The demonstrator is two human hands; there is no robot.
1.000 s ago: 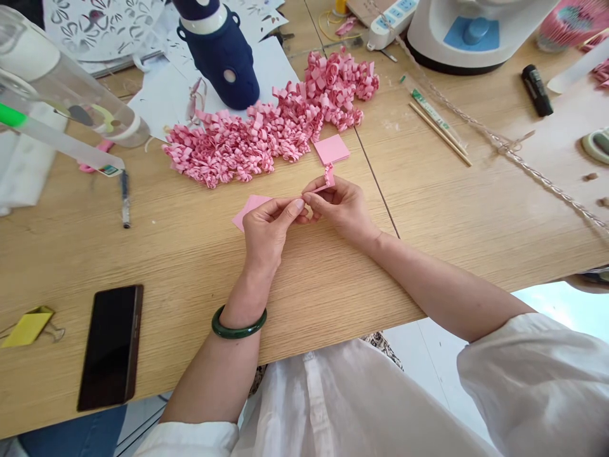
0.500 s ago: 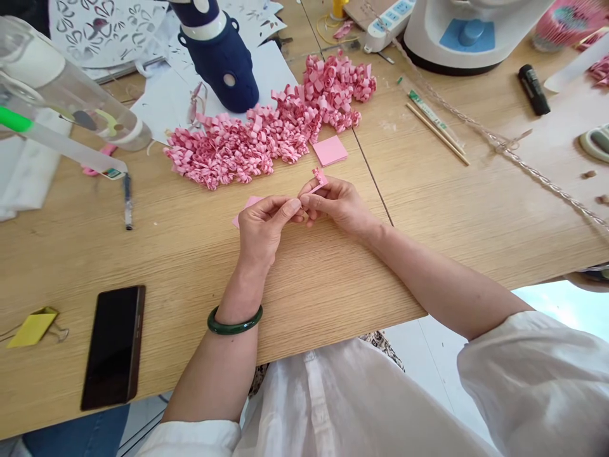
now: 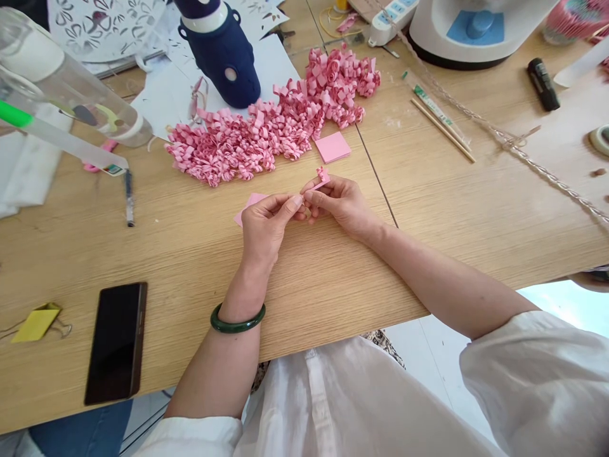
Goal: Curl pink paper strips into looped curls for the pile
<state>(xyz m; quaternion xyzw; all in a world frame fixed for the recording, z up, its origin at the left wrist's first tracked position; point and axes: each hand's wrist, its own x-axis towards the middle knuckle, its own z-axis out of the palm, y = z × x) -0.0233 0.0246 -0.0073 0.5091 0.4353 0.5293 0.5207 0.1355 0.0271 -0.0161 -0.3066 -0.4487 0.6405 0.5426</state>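
Observation:
Both hands meet over the wooden table [image 3: 190,254] and pinch one small pink paper piece [image 3: 322,177] with curled strips at its far end. My left hand [image 3: 266,222], a green bangle [image 3: 238,320] on its wrist, closes finger and thumb on the near end. My right hand [image 3: 337,203] grips the piece from the right. A flat pink sheet [image 3: 247,208] lies partly under my left hand. A small pink paper square stack [image 3: 332,146] sits just beyond, in front of a big heap of curled pink paper pieces [image 3: 271,127].
A black phone [image 3: 115,343] and a yellow binder clip [image 3: 35,322] lie near the front left edge. A pen [image 3: 129,198], clear bottle [image 3: 71,89], navy bottle [image 3: 221,54], chopsticks [image 3: 442,127], twisted cord [image 3: 523,158], black tube [image 3: 541,84] and white appliance [image 3: 476,32] ring the far side.
The hands stay together on the pink piece, with only slight finger movement. The camera view shifted a little.

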